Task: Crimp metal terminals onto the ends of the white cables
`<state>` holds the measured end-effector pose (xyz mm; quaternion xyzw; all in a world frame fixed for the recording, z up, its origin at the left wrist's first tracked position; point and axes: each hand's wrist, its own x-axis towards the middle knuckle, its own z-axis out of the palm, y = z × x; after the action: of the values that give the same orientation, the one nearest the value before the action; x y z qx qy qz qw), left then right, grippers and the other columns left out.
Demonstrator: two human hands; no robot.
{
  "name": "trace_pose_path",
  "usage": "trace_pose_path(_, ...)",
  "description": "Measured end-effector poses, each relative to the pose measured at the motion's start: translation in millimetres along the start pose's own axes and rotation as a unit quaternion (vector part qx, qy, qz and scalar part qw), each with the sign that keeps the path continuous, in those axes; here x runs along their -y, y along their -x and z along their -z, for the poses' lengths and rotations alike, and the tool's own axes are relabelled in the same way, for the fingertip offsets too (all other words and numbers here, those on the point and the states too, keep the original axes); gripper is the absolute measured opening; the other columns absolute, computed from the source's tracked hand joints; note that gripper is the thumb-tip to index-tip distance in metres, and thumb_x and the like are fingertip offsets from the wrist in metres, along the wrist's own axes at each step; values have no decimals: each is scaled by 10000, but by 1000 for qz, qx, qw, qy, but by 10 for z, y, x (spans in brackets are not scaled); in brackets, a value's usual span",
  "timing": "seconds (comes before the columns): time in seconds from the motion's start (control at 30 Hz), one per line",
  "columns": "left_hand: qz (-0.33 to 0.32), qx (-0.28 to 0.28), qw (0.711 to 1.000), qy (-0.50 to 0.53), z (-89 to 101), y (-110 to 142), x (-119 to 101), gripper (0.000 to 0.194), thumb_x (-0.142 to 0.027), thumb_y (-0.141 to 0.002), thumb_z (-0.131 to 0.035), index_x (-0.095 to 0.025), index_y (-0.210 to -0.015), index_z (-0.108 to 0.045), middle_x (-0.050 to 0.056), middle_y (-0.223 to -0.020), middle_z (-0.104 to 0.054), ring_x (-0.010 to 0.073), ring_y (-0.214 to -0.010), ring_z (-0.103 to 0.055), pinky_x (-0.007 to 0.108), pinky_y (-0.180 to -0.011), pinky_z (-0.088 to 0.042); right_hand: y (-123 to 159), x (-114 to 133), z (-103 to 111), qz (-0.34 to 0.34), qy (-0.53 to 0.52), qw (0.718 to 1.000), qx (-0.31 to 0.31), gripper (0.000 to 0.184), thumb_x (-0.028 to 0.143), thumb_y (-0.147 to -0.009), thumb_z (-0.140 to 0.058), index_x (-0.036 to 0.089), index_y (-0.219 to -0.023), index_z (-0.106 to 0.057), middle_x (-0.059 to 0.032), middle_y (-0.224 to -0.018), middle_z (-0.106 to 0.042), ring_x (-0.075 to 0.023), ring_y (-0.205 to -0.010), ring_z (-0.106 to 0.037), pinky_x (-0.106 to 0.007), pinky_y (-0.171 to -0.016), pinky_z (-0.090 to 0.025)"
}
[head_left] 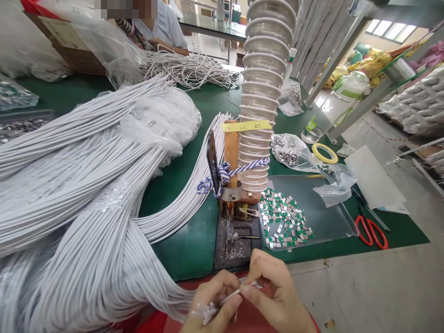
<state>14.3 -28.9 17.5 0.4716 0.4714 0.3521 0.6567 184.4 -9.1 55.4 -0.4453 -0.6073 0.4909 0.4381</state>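
Observation:
My left hand [218, 303] is closed around the ends of several white cables [166, 282] from the big bundle at the left. Between thumb and fingers my right hand [274, 296] pinches the tip of one white cable that stretches across from the left hand. Both hands are close together at the table's front edge. Just beyond them stands a dark soldering fixture [237, 240] with a wooden-handled soldering iron [231, 148] tied upright by a blue-and-white cord [249, 166]. Right of it, small green-and-silver connectors [284, 219] lie spread on a clear tray [326, 222].
A ribbed extraction hose [262, 92] rises behind the fixture. Red scissors [371, 231], yellow tape [325, 153], a plastic bag of metal parts [291, 150] and a water bottle [333, 108] stand to the right. Another person [163, 32] sits across the table by loose cables [190, 69].

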Motion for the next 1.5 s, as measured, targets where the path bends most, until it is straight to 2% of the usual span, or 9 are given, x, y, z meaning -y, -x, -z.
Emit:
trace_pose_path(0.13, -116, -13, 991, -72, 121, -172, -216, 90, -213, -876, -680, -217, -805, -735, 19, -812, -740, 172, -742, -681, 201, -675, -518, -63, -94, -32, 10, -24, 999, -29, 288, 321, -944, -646, 192, -690, -602, 34, -669, -439, -134, -606, -421, -252, -536, -294)
trace_pose_path(0.27, -206, -50, 971, -115, 210, -306, -316, 175, -82, -814, -691, -239, -792, -766, 0, -808, -766, 152, -768, -716, 161, -714, -536, -114, -183, -56, 10, -27, 999, -38, 146, 239, -916, -678, 191, -778, -679, 30, -699, -468, -125, -598, -418, -241, -525, -299)
trace_pose_path(0.37, -202, -52, 969, -133, 249, -346, -309, 158, -97, -818, -694, -216, -738, -759, 7, -754, -741, 143, -708, -702, 155, -665, -531, -125, -208, -50, 12, -8, 1000, -23, 44, 156, -873, -689, 187, -857, -716, 26, -716, -482, -127, -621, -445, -235, -536, -320)
trace_pose_path(0.5, -187, -25, 971, -144, 266, -336, -302, 189, -130, -856, -656, -193, -703, -747, 33, -754, -733, 155, -697, -695, 178, -652, -528, -128, -194, -6, -2, 3, 1000, 6, 108, 106, -869, -657, 179, -819, -718, 30, -698, -471, -119, -604, -434, -230, -525, -313)
trace_pose_path(0.73, -210, -47, 965, -148, 286, -326, -272, 136, -118, -803, -724, -224, -796, -808, 38, -816, -783, 178, -781, -734, 191, -729, -558, -147, -168, 18, 15, 21, 999, 30, 163, 57, -830, -605, 179, -747, -676, 36, -659, -468, -116, -581, -434, -232, -514, -295)
trace_pose_path(0.9, -207, 2, 969, -139, 283, -344, -256, 194, -71, -817, -705, -233, -790, -808, 22, -821, -776, 153, -771, -738, 173, -727, -553, -93, -119, -34, 58, 108, 992, 19, 190, 8, -736, -529, 189, -708, -579, 30, -668, -469, -129, -601, -467, -240, -537, -311)
trace_pose_path(1.07, -205, 10, 971, -123, 287, -333, -238, 237, -61, -830, -698, -257, -876, -823, 27, -896, -781, 155, -818, -745, 185, -757, -556, -95, -81, 226, 28, 214, 977, -5, 176, 67, -879, -491, 197, -825, -597, -13, -753, -556, -162, -665, -542, -251, -587, -388)
trace_pose_path(1.23, -211, 16, 968, -135, 300, -334, -254, 230, -52, -841, -671, -239, -826, -805, 18, -871, -757, 137, -775, -729, 171, -716, -538, -202, -210, 575, -57, 348, 932, -76, 93, 171, -933, -518, 201, -933, -607, -51, -840, -582, -227, -764, -584, -307, -657, -433)
trace_pose_path(1.5, -206, 17, 968, -145, 300, -343, -266, 166, -86, -839, -694, -217, -784, -778, 21, -841, -740, 150, -759, -713, 193, -701, -528, -228, -307, 562, -52, 357, 931, -64, 112, 138, -927, -483, 222, -881, -540, -56, -891, -608, -251, -865, -597, -325, -719, -463)
